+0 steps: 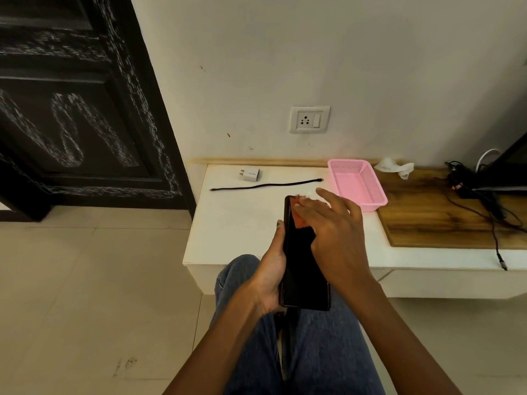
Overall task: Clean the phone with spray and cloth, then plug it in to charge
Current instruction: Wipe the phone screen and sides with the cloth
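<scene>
Right hand [328, 223] is pressed flat, fingers spread, over the top of the phone [305, 269], and a small orange cloth [302, 220] is pinned beneath the fingers against the dark screen. Left hand [271, 269] is wrapped around the phone's left edge, thumb up along the side, so the phone is held upright-tilted above the lap, just in front of the table's front edge. The wiping step is judged to be in hand; only the upper screen is covered by the cloth, the lower glass is bare. No spray bottle can be seen.

On the white table [236, 223], the adapter [251, 174] is lying near the back edge, the black cable [268, 185] stretched just in front of it, both untouched. A pink basket [358, 183] is set towards the right. The socket [309, 119] is on the wall above, nothing plugged in.

Next, the cloth is best drawn down the screen; afterwards, cable and adapter must be joined and brought to the socket.
</scene>
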The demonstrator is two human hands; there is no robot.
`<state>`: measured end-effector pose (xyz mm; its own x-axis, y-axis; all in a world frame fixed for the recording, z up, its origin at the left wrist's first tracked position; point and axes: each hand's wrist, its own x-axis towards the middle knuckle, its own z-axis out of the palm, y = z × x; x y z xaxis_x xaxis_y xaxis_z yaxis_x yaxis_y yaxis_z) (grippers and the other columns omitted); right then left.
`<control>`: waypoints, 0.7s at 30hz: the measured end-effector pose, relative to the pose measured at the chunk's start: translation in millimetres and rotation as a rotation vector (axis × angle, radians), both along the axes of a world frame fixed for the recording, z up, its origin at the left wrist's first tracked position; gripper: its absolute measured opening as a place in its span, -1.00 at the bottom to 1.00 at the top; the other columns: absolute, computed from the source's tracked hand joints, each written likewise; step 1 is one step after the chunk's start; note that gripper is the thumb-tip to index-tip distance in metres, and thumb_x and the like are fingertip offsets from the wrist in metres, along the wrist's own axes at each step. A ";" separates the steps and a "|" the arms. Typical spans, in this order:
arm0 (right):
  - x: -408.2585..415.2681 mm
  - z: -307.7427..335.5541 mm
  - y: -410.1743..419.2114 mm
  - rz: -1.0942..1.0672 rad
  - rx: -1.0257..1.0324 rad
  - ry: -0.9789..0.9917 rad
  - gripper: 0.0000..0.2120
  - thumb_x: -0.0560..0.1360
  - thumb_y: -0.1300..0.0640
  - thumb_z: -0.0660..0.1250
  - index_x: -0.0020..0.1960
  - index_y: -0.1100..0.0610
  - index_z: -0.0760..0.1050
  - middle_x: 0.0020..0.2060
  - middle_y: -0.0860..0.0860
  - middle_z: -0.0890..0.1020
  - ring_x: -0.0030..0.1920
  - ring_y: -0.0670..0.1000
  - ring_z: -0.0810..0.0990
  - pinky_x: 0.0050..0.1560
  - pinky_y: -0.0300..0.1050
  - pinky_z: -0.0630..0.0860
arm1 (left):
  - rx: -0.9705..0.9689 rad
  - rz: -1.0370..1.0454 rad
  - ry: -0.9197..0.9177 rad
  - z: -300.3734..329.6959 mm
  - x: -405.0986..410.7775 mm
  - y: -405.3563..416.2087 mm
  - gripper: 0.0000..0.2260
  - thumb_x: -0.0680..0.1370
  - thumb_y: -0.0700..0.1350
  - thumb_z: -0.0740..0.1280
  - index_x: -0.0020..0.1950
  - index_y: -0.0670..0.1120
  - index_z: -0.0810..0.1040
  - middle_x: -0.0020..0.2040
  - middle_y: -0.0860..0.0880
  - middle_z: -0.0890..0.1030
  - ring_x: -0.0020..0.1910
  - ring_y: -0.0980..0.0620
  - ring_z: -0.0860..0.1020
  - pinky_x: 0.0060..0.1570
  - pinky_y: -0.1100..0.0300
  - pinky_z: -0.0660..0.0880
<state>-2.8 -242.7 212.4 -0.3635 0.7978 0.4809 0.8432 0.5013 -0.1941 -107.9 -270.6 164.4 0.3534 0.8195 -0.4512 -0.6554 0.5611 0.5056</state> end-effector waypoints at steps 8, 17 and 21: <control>-0.2 -1.4 -1.9 0.063 0.076 0.025 -0.72 0.41 0.25 0.28 0.10 0.20 0.60 0.09 0.09 0.64 0.18 0.17 0.55 0.17 0.02 0.38 | 0.003 0.004 -0.011 -3.9 -2.0 -0.9 -0.47 0.45 0.37 0.13 0.03 0.04 0.70 0.08 -0.10 0.68 0.06 -0.03 0.65 -0.05 0.14 0.60; -2.6 -2.7 -5.3 0.124 0.034 0.048 -0.58 0.22 0.43 0.47 0.07 0.23 0.61 0.07 0.11 0.65 0.15 0.15 0.57 0.20 0.10 0.41 | -0.012 0.015 -0.048 -1.3 -0.9 1.7 -0.48 0.50 0.33 0.17 0.17 -0.01 0.64 0.15 -0.09 0.65 0.17 -0.03 0.59 0.07 0.12 0.55; -6.3 -0.1 -2.7 0.026 0.077 0.069 -0.72 0.40 0.30 0.34 0.10 0.23 0.60 0.11 0.09 0.63 0.21 0.14 0.53 0.19 0.02 0.43 | -0.014 -0.008 -0.012 -1.1 1.6 2.7 -0.48 0.50 0.35 0.14 0.14 0.02 0.65 0.15 -0.10 0.65 0.16 -0.04 0.60 0.03 0.12 0.57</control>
